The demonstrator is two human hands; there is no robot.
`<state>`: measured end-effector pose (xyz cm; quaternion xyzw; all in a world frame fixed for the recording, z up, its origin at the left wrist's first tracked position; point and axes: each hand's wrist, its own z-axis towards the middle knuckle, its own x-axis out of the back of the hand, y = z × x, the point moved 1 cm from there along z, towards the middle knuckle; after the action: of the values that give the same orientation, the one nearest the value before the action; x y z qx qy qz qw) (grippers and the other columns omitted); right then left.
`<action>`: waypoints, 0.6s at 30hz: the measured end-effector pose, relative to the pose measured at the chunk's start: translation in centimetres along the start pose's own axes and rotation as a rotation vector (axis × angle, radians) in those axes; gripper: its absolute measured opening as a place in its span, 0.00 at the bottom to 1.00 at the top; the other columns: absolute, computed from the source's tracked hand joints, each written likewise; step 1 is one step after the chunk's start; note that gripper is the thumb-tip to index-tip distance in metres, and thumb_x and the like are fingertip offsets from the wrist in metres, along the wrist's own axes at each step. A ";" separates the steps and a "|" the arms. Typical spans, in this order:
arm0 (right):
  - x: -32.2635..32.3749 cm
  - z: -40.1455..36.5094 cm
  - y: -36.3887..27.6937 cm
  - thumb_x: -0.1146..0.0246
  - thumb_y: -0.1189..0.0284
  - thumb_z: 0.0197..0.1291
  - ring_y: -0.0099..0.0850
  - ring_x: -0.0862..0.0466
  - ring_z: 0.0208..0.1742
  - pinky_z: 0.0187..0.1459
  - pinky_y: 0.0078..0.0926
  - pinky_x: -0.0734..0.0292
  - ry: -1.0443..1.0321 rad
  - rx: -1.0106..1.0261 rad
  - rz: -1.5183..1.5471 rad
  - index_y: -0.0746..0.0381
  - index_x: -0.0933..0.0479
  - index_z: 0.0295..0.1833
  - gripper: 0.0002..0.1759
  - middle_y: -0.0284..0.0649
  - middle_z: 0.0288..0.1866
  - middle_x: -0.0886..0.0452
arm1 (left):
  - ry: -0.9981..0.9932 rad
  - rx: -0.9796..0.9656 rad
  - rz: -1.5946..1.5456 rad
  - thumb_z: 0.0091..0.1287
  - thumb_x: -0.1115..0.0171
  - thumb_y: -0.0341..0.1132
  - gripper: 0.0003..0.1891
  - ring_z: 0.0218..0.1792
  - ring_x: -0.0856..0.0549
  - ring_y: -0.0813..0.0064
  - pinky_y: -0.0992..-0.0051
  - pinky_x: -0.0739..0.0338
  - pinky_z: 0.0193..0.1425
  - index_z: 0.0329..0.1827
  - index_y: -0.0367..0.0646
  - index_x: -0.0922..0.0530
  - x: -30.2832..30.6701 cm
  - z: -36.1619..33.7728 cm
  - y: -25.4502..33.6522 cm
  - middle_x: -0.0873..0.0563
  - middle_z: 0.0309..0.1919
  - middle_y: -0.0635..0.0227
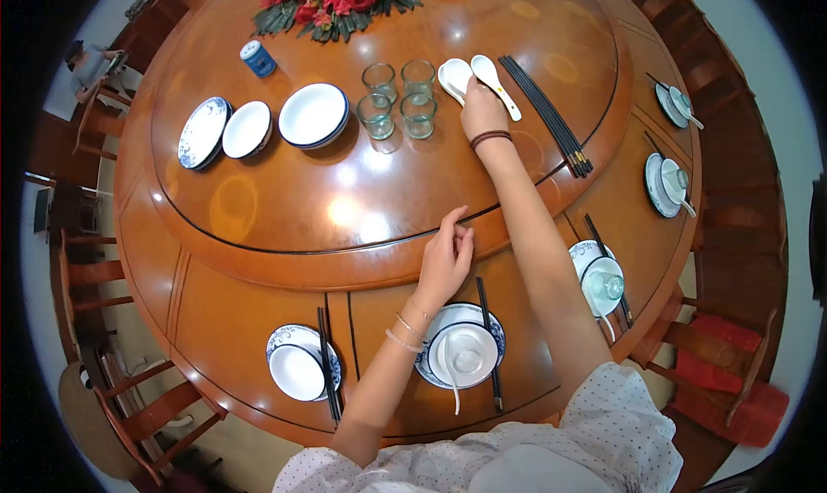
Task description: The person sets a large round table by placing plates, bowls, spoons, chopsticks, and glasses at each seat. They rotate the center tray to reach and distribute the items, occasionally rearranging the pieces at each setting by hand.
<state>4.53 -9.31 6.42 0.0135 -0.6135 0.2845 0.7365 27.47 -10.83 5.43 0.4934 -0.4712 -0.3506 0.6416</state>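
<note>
My right hand (484,114) is stretched across the turntable (293,226), its fingers closed at a white soup spoon (455,72) that lies among a few others. Beside the fingers rests another soup spoon (496,81) with its handle toward me. Loosely bent, with nothing in it, my left hand (446,256) hangs over the turntable's near edge. Below it is a place setting with a bowl (482,355) on a blue-patterned plate (428,372), a spoon, a glass and chopsticks (489,338). Further left, a bowl (297,372) sits on a plate beside chopsticks (326,355).
On the turntable are several glasses (376,118), stacked bowls (314,115), small bowls (247,129), plates (203,133), a blue can (258,59), black chopsticks (551,122) and red flowers (345,0). More settings line the right rim. Wooden chairs (164,420) surround the table; a person (90,66) sits far left.
</note>
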 end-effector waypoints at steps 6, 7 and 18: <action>-1.4 -0.4 -1.1 0.49 0.80 0.54 0.44 0.19 0.41 0.42 0.34 0.21 0.013 -0.065 0.027 0.75 0.37 0.58 0.23 0.55 0.45 0.23 | 0.079 -0.125 0.103 0.61 0.47 0.25 0.09 0.24 0.21 0.71 0.76 0.26 0.30 0.45 0.37 0.25 0.5 -0.6 -0.5 0.20 0.27 0.57; -1.5 -0.6 -1.1 0.49 0.80 0.54 0.44 0.19 0.41 0.42 0.34 0.21 0.013 -0.068 0.023 0.75 0.37 0.58 0.23 0.55 0.45 0.23 | 0.075 -0.126 0.100 0.61 0.47 0.25 0.09 0.24 0.21 0.71 0.76 0.26 0.30 0.45 0.37 0.25 0.6 -0.7 -0.5 0.20 0.27 0.57; 2.8 -11.8 -2.6 0.43 0.72 0.56 0.49 0.33 0.60 0.58 0.35 0.35 0.086 0.101 0.378 0.70 0.39 0.61 0.27 0.56 0.59 0.34 | 0.127 -0.083 0.144 0.61 0.47 0.25 0.06 0.22 0.20 0.71 0.77 0.27 0.27 0.38 0.37 0.24 4.7 -1.7 -2.0 0.19 0.24 0.58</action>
<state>16.52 -6.03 6.90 -0.0771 -0.5581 0.4486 0.6938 30.59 -15.09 4.62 0.4525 -0.4489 -0.2908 0.7135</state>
